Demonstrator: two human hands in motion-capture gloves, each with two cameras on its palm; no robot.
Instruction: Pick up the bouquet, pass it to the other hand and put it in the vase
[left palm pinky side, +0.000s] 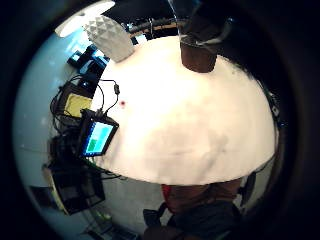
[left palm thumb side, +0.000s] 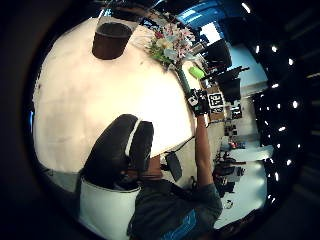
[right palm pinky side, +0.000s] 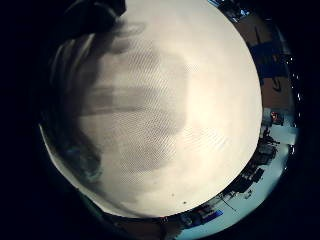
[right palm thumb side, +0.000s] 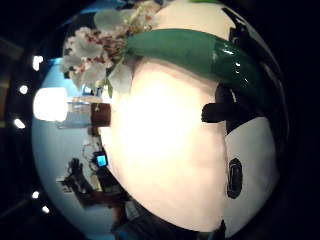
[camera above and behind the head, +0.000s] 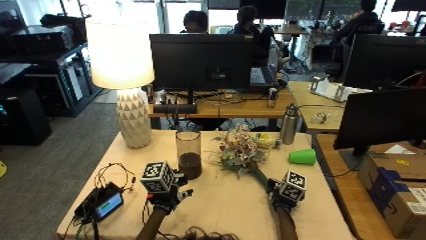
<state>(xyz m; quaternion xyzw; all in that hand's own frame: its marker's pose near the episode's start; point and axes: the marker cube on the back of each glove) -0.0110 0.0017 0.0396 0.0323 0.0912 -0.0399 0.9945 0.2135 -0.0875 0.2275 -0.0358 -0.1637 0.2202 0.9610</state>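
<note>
Right of centre in the outside view, the bouquet (camera above and behind the head: 241, 152) lies on the worktop (camera above and behind the head: 219, 205), just right of the glass vase (camera above and behind the head: 188, 155). Its green stem end is gripped by the right hand (camera above and behind the head: 283, 196), whose fingers are seen curled round it. The left hand (camera above and behind the head: 164, 194) hovers at lower left, in front of the vase, holding nothing; its fingers look loosely curled.

The lift appears only just begun. It would be done well by raising the stem end first, so the blooms are peeled off the worktop and not dragged, and by keeping them away from the vase.

The bouquet's long axis runs diagonally: blooms toward the upper left, near the vase; stems toward the lower right.
</note>
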